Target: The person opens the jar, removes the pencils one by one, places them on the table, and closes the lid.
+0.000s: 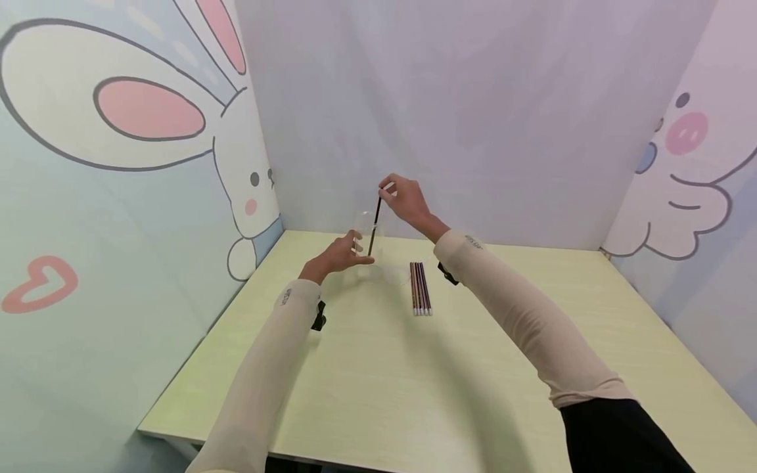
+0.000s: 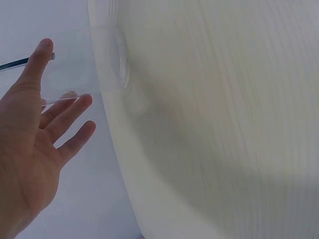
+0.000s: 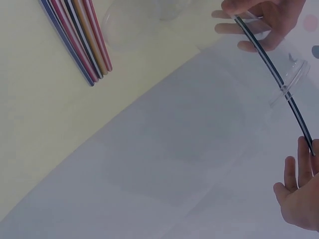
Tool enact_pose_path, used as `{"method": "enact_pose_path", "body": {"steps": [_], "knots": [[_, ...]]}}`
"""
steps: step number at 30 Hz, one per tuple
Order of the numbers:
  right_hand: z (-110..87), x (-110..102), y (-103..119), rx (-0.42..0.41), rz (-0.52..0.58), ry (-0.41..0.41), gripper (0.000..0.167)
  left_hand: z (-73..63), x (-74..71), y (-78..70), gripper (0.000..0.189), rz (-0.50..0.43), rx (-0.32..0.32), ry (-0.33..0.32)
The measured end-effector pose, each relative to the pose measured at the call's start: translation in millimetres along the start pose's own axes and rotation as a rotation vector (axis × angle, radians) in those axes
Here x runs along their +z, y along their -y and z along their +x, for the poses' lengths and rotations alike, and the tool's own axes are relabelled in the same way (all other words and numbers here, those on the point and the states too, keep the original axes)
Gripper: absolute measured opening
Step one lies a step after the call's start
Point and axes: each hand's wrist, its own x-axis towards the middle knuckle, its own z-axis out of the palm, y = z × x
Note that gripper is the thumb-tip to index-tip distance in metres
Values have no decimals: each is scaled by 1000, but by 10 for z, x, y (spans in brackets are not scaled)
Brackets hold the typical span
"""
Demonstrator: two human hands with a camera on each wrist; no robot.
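Note:
My left hand (image 1: 338,255) grips a clear plastic container (image 2: 75,64), thumb on one side and fingers on the other. In the right wrist view the container's rim (image 3: 294,79) faces my right hand (image 3: 301,199). That hand, raised above the container in the head view, pinches a dark striped pencil (image 1: 376,213) near its upper end. Through the rim the pencil (image 3: 261,52) reaches down inside, its lower end close to the left thumb. Whether the container's base touches the table cannot be told.
Several striped pencils (image 1: 420,289) with white ends lie side by side on the pale wooden table (image 1: 367,381). A clear, lid-like plastic piece (image 1: 395,274) rests left of them. A light wall (image 1: 473,131) stands behind the table, with cartoon-printed walls at both sides.

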Motion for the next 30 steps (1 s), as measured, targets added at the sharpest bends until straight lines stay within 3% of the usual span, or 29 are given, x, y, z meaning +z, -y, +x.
{"method": "enact_pose_path", "body": {"steps": [22, 30], "knots": [[196, -441, 117, -12, 38, -154, 21, -31, -18, 54, 81, 17, 38, -16], [252, -555, 155, -7, 32, -206, 23, -11, -24, 103, 81, 22, 19, -11]]}}
